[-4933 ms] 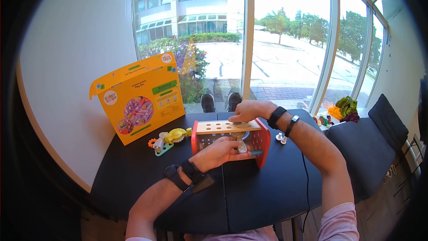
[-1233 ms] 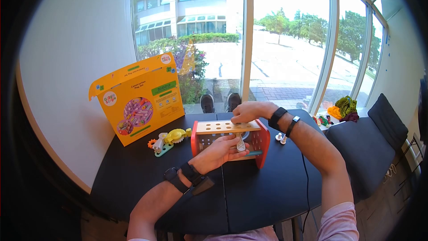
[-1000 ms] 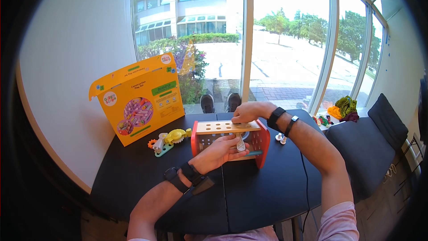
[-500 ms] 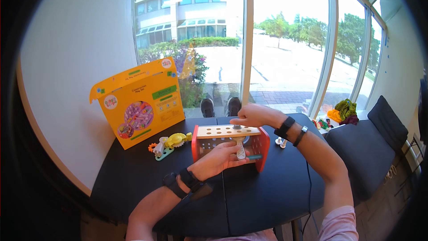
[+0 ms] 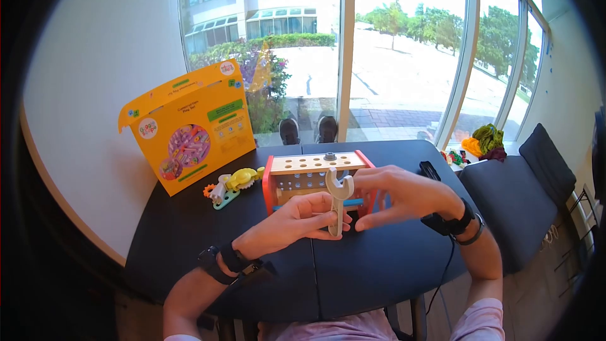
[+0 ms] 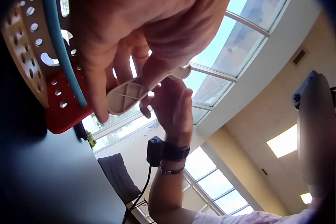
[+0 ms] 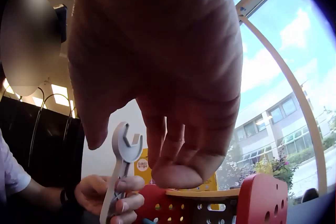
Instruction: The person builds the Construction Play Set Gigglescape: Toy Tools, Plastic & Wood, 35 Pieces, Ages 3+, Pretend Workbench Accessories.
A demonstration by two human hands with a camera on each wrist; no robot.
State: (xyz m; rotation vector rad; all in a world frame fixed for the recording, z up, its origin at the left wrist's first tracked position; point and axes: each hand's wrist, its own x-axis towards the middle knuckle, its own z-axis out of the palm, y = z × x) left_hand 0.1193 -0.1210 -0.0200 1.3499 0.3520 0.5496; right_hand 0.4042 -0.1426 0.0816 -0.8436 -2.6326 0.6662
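My left hand (image 5: 300,216) grips a light grey toy wrench (image 5: 338,205) by its handle, the open jaw end pointing up. Just right of the wrench is my right hand (image 5: 404,194), its fingers loosely bent and thumb apart, holding nothing; in the right wrist view the wrench (image 7: 122,161) stands beside that thumb. Behind both hands stands a toy workbench with red ends (image 5: 267,184) and a wooden top (image 5: 303,162) with holes. A grey bolt head (image 5: 329,156) sits in the top, towards its right side.
A yellow box (image 5: 192,126) stands at the back left of the black table (image 5: 265,278). In front of it lie a yellow toy piece (image 5: 243,179) and a teal strip (image 5: 226,199). A black cable (image 5: 447,271) hangs near the right edge, beside a dark chair (image 5: 499,196).
The right hand has left the bolt on the bench top and moved right and down. The left hand has brought the wrench out in front of the bench, jaw end up.
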